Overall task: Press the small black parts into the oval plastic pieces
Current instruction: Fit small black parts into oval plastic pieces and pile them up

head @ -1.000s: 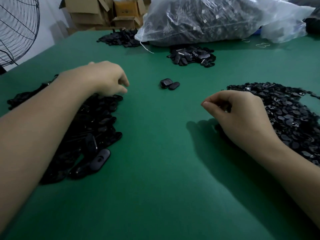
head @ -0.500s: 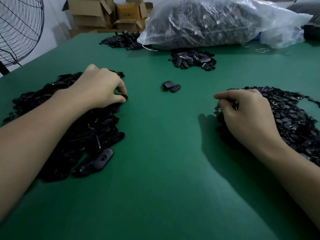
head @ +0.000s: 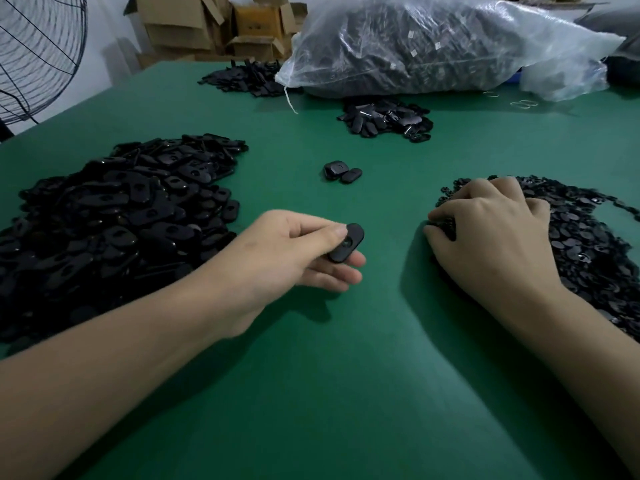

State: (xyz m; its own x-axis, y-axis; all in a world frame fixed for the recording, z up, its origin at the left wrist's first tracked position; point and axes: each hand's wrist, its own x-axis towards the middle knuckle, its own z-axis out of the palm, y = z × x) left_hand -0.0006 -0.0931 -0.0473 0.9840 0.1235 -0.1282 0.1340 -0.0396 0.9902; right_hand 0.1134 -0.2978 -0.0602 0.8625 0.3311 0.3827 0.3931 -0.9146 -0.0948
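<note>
head | left grip [head: 289, 254] pinches one oval plastic piece [head: 346, 242] between thumb and fingers, long axis slanting away rightward, socket facing up | right grip [head: 491, 237] near on its right, fingers curled into the small black parts pile [head: 588, 244]; whether one is pinched, cannot tell | bare bench [head: 346, 375] between grips, room to meet
</note>
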